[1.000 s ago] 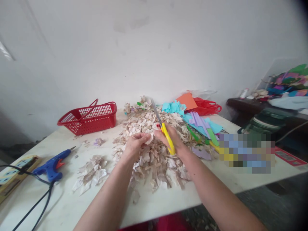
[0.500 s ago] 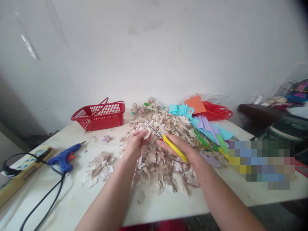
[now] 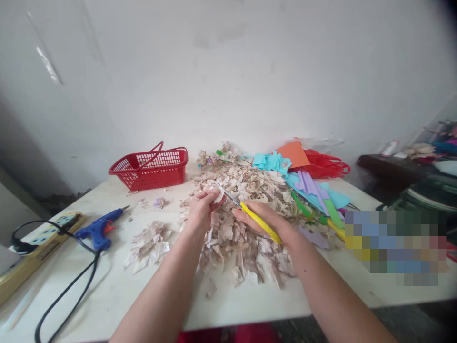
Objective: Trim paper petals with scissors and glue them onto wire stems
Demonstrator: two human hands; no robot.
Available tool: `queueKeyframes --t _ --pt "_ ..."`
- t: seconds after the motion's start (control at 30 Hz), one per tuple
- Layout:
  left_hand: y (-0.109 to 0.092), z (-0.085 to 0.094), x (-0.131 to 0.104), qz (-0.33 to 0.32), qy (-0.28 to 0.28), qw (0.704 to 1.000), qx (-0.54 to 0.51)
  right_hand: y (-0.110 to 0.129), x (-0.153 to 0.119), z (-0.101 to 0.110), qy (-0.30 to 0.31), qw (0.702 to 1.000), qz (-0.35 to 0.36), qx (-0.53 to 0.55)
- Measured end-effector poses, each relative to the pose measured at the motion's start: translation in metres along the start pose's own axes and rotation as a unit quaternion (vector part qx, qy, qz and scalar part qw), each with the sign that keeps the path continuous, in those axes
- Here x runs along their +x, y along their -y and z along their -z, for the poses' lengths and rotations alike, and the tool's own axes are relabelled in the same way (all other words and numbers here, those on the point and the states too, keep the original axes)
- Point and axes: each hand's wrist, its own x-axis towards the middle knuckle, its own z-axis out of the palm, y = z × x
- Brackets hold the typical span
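Note:
Between the fingertips of my left hand (image 3: 203,205) is a small whitish piece of paper (image 3: 219,194). My right hand (image 3: 262,216) is closed round the yellow handles of a pair of scissors (image 3: 257,223). The scissors' metal blades point up and left, reaching to the edge of the paper piece. Whether the blades are parted is too small to make out. Both hands are above a wide heap of pale, crumpled paper scraps (image 3: 239,255). Left of my left forearm lies a smaller bunch of the same scraps (image 3: 152,243).
On the left are a red basket (image 3: 160,176), a blue glue gun (image 3: 100,231) with a black cord, and a power strip (image 3: 43,247). On the right lie turquoise paper (image 3: 273,163), orange paper (image 3: 294,153), a red plastic bag (image 3: 317,164) and purple strips (image 3: 311,186).
The scissor blades now lie against the paper piece, where before they stuck out past it. Both hands keep almost the same place. The view has shifted slightly.

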Motion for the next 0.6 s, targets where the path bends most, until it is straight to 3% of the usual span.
queueKeyframes --t 0.33,0.6 --pt "0.002 0.0005 0.0003 0.0 0.001 1.0 -0.011 0.0045 0.0004 -0.0029 -0.024 0.994 0.012 0.107" --pt "0.0014 0.0019 0.0023 0.007 0.002 1.0 -0.021 0.0002 0.0021 -0.0041 -0.003 0.999 -0.004 0.052"
